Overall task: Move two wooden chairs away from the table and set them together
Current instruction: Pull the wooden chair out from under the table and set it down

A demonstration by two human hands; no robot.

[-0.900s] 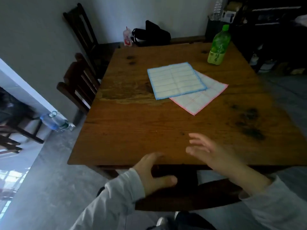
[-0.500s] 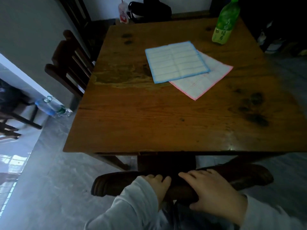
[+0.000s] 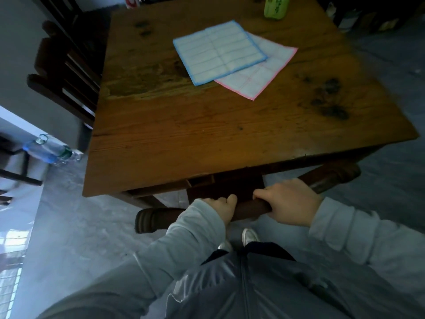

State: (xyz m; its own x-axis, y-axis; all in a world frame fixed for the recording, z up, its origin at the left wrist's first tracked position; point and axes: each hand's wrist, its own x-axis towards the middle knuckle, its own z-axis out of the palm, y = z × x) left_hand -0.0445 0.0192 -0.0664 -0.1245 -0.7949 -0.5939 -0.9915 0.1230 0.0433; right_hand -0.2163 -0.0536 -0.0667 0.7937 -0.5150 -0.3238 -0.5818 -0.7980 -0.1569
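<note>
A dark wooden chair is pushed under the near edge of the wooden table [image 3: 207, 134]; only its curved top rail [image 3: 331, 177] shows. My left hand [image 3: 222, 209] and my right hand [image 3: 287, 203] both grip that rail near its middle, close together. A second dark wooden chair [image 3: 62, 74] stands at the table's left side, its slatted back toward the wall. A third dark chair back [image 3: 57, 10] stands further off at the top left.
On the table lie a blue-edged cloth [image 3: 218, 50] over a pink-edged cloth [image 3: 264, 72], with a green bottle [image 3: 276, 8] at the far edge. A plastic water bottle [image 3: 48, 149] lies on the grey floor at left. My feet [image 3: 249, 236] are just behind the chair.
My hands came down from above the table's edge onto the near chair's top rail and closed around it. The view has tilted down and nearer.
</note>
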